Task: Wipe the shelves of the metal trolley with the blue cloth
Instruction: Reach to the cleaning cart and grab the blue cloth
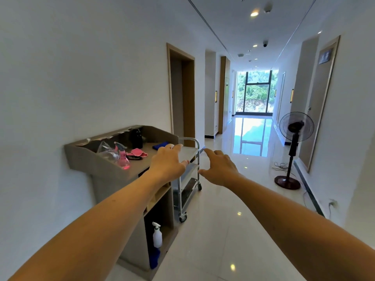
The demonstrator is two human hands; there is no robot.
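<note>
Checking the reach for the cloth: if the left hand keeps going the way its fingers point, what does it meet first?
Probably the blue cloth on the counter, just beyond the left hand; depth is unclear, so the fingers could pass over it.

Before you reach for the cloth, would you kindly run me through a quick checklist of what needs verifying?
1. Blue cloth located: ok, it lies on the counter just beyond the left hand.
2. Left hand free: ok, fingers spread, holding nothing.
3. Right hand free: ok, open and holding nothing.
4. Trolley within reach: ok, it stands right beside the counter, past both hands.
5. Trolley shelves free of items: cannot tell, the hands and the counter hide parts of them.
6. Floor beside the trolley unobstructed: ok, the fan stands well off to the right.
</note>
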